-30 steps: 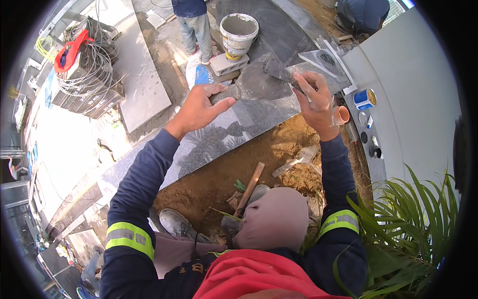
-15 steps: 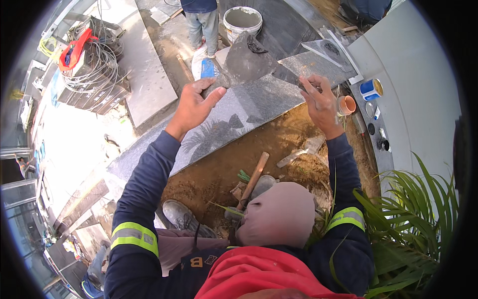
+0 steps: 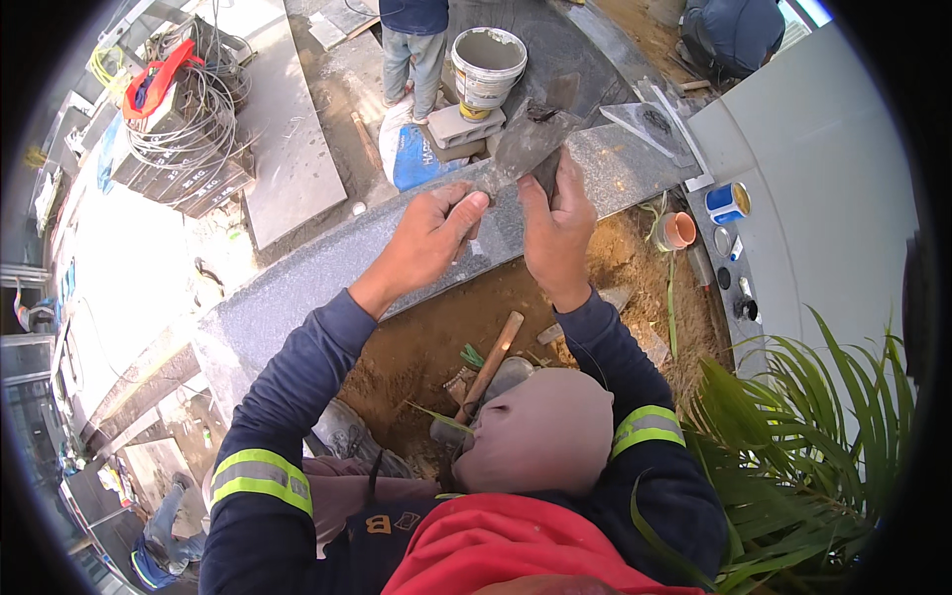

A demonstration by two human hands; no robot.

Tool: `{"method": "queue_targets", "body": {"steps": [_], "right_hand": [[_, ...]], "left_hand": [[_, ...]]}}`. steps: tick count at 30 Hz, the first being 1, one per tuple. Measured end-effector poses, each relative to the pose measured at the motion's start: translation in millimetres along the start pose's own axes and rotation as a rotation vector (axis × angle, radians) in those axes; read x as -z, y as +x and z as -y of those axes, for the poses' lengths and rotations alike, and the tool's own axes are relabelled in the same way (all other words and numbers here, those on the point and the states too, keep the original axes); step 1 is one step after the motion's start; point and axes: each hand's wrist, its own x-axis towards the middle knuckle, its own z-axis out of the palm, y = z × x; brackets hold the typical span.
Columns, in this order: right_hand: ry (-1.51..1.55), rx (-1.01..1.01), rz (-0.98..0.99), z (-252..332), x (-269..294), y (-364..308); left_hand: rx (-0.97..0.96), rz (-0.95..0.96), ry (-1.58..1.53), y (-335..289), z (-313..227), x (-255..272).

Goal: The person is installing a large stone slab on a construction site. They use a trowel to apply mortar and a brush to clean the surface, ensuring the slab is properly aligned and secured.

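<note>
My left hand (image 3: 433,234) is closed, thumb over bent fingers, at the lower left corner of a flat grey piece (image 3: 531,142) with a dark lump at its far edge. It looks like a broad blade smeared with mortar, but its exact kind is unclear. My right hand (image 3: 561,233) pinches a small dark flat blade (image 3: 546,171) between thumb and fingers, against the right side of that grey piece. Both hands are raised over a speckled grey stone slab (image 3: 327,260).
A wooden-handled hammer (image 3: 493,365) stands in the dirt by my knee. Beyond the slab are a mortar bucket (image 3: 488,69) on blocks, a blue-and-white bag (image 3: 412,154) and a person's legs (image 3: 414,67). Orange pipe (image 3: 678,230), a blue can (image 3: 728,202) and palm leaves (image 3: 793,436) lie rightward.
My right hand has moved left, bringing the dark blade closer to my left hand. The grey piece is lower and further right. The view has shifted slightly.
</note>
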Motion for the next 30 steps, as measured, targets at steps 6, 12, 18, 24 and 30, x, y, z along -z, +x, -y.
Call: {"method": "queue_targets", "body": {"steps": [6,12,18,24,30], "right_hand": [[0.175,-0.151,0.175,-20,28,-21],[1.218,-0.695,0.12,-17,27,1],[0.876,-0.453,0.541,-15,35,-42],[1.027,-0.596,0.258,-34,36,-38],[0.031,-0.681,0.036,-176,27,-30]], "left_hand": [[0.076,-0.044,-0.111,-1,0,16],[0.052,0.172,-0.177,-12,8,-1],[0.103,0.126,-0.399,-12,5,-7],[0.089,-0.058,-0.224,-6,33,3],[0.065,-0.287,0.24,0,82,-12]]}}
